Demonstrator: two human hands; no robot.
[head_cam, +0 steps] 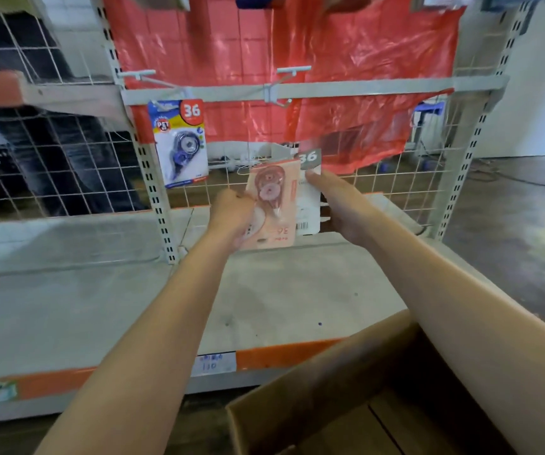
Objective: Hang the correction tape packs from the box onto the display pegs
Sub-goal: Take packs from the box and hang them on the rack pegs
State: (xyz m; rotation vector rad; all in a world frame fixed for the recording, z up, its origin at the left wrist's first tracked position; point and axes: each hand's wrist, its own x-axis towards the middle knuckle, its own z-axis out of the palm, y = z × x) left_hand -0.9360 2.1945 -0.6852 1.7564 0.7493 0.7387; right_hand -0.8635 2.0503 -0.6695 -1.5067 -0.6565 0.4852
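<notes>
Pink correction tape pack [272, 205] held up in front of the wire grid [379, 185], above the back edge of the shelf [281, 290]. It is upside down: the printed "36" reads inverted near its lower end. Left hand [231, 221] grips its lower left side, fingers curled round the card.

Just behind and to its right, a second pack [309, 192] shows its white back with a barcode low down and a grey "36" tab at the top. Right hand [340, 205] holds this one, thumb pressed on the card face, fingers wrapped behind. The two packs overlap; whether they touch cannot be told.

Blue correction tape pack [181, 142] hangs on the left peg [166, 101], by the upright post at the shelf's back left. Centre peg [277, 100] on the crossbar carries nothing.

Red plastic sheet [297, 60] drapes behind the pegs.

Open cardboard box [330, 389] sits below the shelf's front edge, at lower right, under the right forearm. A handwritten price label [213, 362] is fixed on the shelf's front edge.
</notes>
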